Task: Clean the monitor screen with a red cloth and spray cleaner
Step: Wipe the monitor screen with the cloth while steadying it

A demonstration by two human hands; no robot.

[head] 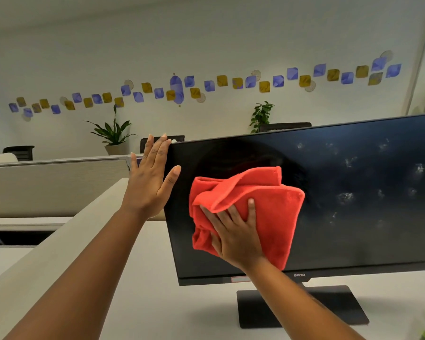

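Two grips: my left grip, flat, empty, steadies the monitor at left-centre frame; my right grip, fingers spread, presses the red cloth flat for wiping.

Soft, even indoor light is filling the scene; shadows are falling faint. Monitor screen is catching a bluish sheen at right. Wide-angle is bowing edges; bottom-right corner is blurring.

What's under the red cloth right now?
The folded red microfibre cloth lies against the black monitor screen, pressed by the right hand. Whether spray marks lie beneath is hidden.
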